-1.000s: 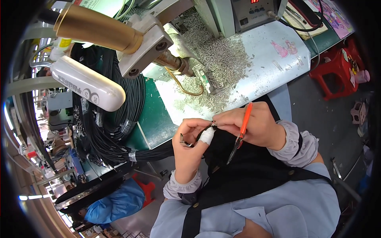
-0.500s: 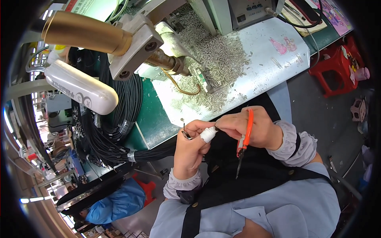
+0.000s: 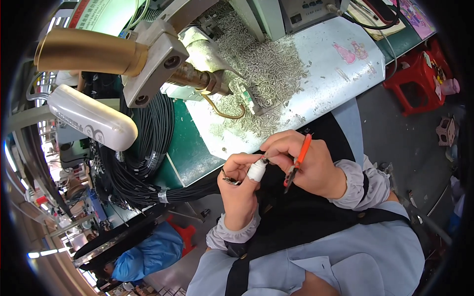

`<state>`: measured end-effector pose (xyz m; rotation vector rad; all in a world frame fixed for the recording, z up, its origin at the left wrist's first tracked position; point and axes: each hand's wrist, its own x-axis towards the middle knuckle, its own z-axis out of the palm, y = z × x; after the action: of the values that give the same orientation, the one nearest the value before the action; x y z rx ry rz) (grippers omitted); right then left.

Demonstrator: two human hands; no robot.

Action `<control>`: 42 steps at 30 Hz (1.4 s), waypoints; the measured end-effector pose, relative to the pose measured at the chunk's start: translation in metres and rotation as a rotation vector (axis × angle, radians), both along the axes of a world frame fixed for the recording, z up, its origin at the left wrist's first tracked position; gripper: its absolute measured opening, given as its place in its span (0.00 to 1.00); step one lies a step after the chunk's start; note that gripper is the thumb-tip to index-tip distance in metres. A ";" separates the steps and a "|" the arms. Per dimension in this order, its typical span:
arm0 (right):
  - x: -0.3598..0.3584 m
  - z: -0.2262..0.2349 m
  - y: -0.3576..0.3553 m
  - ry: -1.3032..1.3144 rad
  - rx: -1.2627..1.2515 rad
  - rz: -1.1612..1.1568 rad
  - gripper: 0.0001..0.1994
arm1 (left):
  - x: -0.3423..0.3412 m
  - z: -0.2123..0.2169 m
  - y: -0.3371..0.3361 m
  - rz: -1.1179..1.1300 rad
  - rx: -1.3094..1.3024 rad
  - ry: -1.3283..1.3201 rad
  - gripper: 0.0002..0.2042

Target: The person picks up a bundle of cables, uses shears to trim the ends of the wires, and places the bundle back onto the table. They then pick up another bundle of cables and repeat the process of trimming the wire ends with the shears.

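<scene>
Cable end (image 3: 265, 160) sits right between the two hands, held up in front of the person's chest, just off the near edge of the desk (image 3: 340, 74). The left hand (image 3: 240, 186) is curled closed around it, a white wrapped fingertip (image 3: 256, 171) pressed up against the tip, and a small metal ring or clip (image 3: 228, 178) shows at the thumb side. The right hand (image 3: 305, 165) is clenched too, gripping a pair of orange-handled cutters (image 3: 297, 163) with the dark nose pointing down and away from the cable, while its thumb and forefinger pinch at the same tip; both hands touch there. A thick bundle of black cables (image 3: 148, 163) runs from the left hand's side out to the left, taped together near the desk's green edge and looping up in a big coil behind. On the pale desk top, a wide scatter of small metal pins (image 3: 261, 64) lies under a machine with a brass-coloured cylinder (image 3: 86, 52) and a grey clamp block (image 3: 153, 66). A white lamp (image 3: 91, 123) hangs just below it. A red stool (image 3: 419, 79) stands on the floor to the right.
</scene>
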<state>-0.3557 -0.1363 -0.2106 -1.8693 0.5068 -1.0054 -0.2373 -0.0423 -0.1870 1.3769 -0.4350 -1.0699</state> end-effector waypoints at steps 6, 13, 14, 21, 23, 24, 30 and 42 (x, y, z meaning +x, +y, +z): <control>-0.017 0.011 -0.004 0.380 0.145 0.112 0.09 | -0.004 0.002 -0.004 0.089 -0.073 -0.160 0.06; -0.011 0.008 0.001 0.545 0.151 0.129 0.12 | -0.001 0.003 -0.007 0.059 -0.078 -0.183 0.09; -0.011 0.005 0.001 0.504 0.176 0.151 0.12 | 0.000 0.004 -0.008 0.055 -0.069 -0.206 0.09; -0.006 -0.006 -0.007 0.245 0.504 0.105 0.11 | 0.035 0.002 -0.050 -0.039 -0.022 0.158 0.06; 0.004 0.001 -0.019 0.107 0.703 -0.012 0.11 | 0.041 0.000 -0.061 -0.032 -0.065 0.277 0.06; 0.011 0.004 -0.026 0.104 0.704 -0.011 0.11 | 0.043 0.000 -0.065 -0.048 -0.060 0.255 0.06; 0.038 0.015 -0.064 0.139 0.604 0.003 0.09 | 0.060 -0.005 -0.072 -0.165 -0.028 0.256 0.08; 0.044 0.006 -0.065 0.106 0.557 -0.004 0.08 | 0.060 -0.001 -0.070 -0.164 -0.039 0.223 0.13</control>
<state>-0.3114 -0.2011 -0.2042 -1.4229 0.7655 -0.6776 -0.1770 -0.1126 -0.1878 1.1865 -0.4071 -1.3274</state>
